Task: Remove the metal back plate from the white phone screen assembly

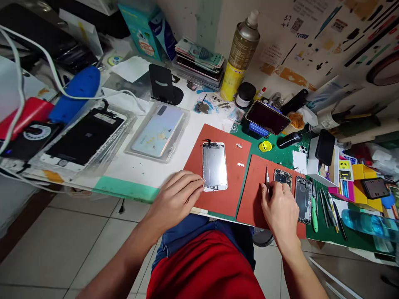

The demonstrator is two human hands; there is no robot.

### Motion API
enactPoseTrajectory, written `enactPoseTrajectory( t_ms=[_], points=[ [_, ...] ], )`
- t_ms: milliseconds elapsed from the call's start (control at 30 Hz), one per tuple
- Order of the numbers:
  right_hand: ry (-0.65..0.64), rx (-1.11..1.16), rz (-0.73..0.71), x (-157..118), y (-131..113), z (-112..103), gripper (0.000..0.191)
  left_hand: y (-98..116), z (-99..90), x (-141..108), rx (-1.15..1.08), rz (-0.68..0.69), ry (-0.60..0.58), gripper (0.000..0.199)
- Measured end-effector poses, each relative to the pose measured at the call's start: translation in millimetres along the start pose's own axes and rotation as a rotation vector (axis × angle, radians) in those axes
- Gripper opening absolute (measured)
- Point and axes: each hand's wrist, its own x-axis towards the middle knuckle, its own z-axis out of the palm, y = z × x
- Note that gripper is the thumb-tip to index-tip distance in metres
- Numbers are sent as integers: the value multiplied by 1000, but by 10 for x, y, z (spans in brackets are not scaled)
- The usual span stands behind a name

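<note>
Left hand: fingers pressed together, tips touching edge of phone screen on red mat. Right hand: pinching screwdriver, just beside phone frame on second mat.

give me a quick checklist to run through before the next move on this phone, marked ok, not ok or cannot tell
1. Small screwdriver in the right hand: ok, pinched upright between the fingers.
2. Display panel steadied by the left hand: ok, fingertips touch its edge and it lies flat on the red mat.
3. Black flex cable at the panel's top undamaged: cannot tell, too small.
4. Opened phone frame fully in view: not ok, the right hand's fingers cover its lower end.
5. White bits on the mat not loose phone parts: cannot tell, too small.
</note>
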Motion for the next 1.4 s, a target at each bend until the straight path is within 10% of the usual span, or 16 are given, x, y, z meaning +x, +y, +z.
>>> enactPoseTrajectory(
  t_ms=[1000,1133,1400],
  points=[
    [-28,176,324,148,-298,-10,27,-198,97,-51,-5,59,18,41],
    [-45,361,289,99,-222,-43,33,-181,79,-46,19,68,10,38],
    [-366,1508,331,4,-414,-77,46,-133,78,-33,41,39,39,34]
  ],
)
